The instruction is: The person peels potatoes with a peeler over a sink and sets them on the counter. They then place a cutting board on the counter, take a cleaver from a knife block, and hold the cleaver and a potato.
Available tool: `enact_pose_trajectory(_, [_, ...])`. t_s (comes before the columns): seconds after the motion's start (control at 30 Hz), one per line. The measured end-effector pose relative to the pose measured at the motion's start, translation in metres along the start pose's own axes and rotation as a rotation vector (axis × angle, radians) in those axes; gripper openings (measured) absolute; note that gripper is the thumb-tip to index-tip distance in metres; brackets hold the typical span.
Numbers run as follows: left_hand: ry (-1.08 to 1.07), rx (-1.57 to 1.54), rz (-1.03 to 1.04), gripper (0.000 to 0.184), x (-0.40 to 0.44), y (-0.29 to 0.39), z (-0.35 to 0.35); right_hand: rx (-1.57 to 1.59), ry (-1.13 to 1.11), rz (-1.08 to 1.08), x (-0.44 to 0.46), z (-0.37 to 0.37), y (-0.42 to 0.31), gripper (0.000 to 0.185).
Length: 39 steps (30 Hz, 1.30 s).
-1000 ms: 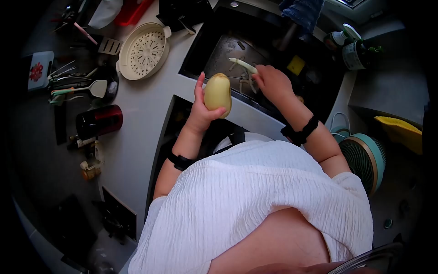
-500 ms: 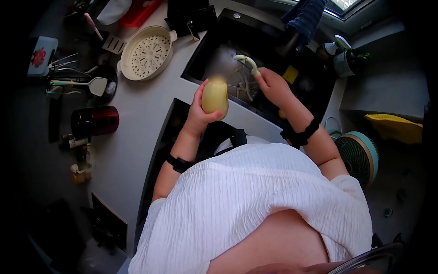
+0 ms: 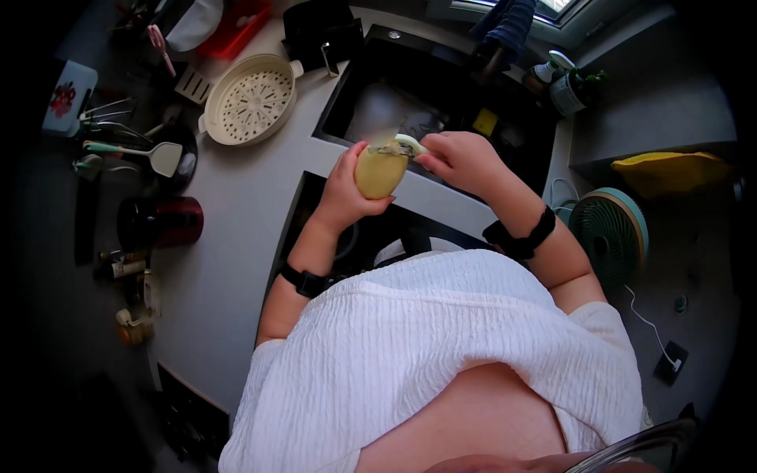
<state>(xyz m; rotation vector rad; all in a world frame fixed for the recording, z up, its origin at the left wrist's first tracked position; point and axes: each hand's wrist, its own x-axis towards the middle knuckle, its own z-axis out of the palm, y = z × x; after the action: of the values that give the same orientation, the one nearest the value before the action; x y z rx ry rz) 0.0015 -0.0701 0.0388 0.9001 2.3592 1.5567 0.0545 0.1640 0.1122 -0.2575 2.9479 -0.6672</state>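
Observation:
A pale yellow, peeled-looking potato is held up at the sink's near edge. My left hand wraps round it from the left, thumb below and fingers behind. A light green-white peeler has its metal head against the top of the potato. Closed round the peeler's handle is my right hand, to the right of the potato. Behind both hands lies the black sink, where a pale blur hides part of the basin.
A cream strainer basket stands on the counter left of the sink. A dark red canister and utensils are farther left. A yellow sponge lies in the sink. Bottles stand at its right; a green fan is beside my right arm.
My right hand has moved down and left, bringing the peeler from over the sink onto the top of the potato. My left hand still holds the potato, and the view has shifted slightly.

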Motion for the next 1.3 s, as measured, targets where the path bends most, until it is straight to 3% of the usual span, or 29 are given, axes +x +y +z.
enact_pose_trajectory(0.03, [-0.015,0.015,0.003,0.093,-0.002,0.0,-0.002,-0.03,0.008,0.006,-0.003,0.0,-0.002,0.031])
enact_pose_trajectory(0.13, [-0.051,-0.114,-0.006,0.091,-0.008,0.004,-0.003,-0.337,0.03,0.296,0.005,0.014,0.021,0.034])
enact_pose_trajectory(0.17, [-0.065,-0.184,-0.014,0.09,-0.011,0.006,-0.003,-0.28,-0.004,0.456,0.008,0.015,0.037,0.037])
enact_pose_trajectory(0.23, [-0.058,-0.165,0.013,0.09,-0.011,0.005,-0.003,-0.259,0.113,0.538,0.003,0.006,0.04,0.036])
enact_pose_trajectory(0.33, [-0.029,-0.071,0.041,0.091,-0.011,0.007,-0.001,-0.083,0.195,0.456,-0.011,-0.003,0.02,0.036])
enact_pose_trajectory(0.43, [0.002,0.085,0.06,0.092,-0.003,0.016,0.003,0.285,0.346,0.319,-0.02,0.006,0.009,0.036])
enact_pose_trajectory(0.6, [-0.013,0.152,0.096,0.092,0.012,0.024,0.01,0.494,0.315,0.196,-0.006,0.016,-0.001,0.043])
enact_pose_trajectory(0.7, [0.009,0.139,0.081,0.092,0.021,0.025,0.011,0.926,0.274,0.457,0.029,0.04,0.062,0.041])
enact_pose_trajectory(0.77, [0.008,0.164,0.07,0.092,0.028,0.025,0.01,0.824,0.284,0.491,0.032,0.034,0.079,0.037])
enact_pose_trajectory(0.93, [0.1,0.395,0.038,0.09,0.041,0.022,0.021,0.319,0.276,-0.083,0.016,0.014,0.058,0.024])
enact_pose_trajectory(1.03, [0.142,0.481,0.036,0.088,0.051,0.019,0.028,0.036,0.104,0.02,0.009,0.002,0.043,0.021])
enact_pose_trajectory(1.3, [0.174,0.543,0.035,0.081,0.062,0.014,0.04,0.088,0.177,0.032,0.021,0.015,0.065,0.021])
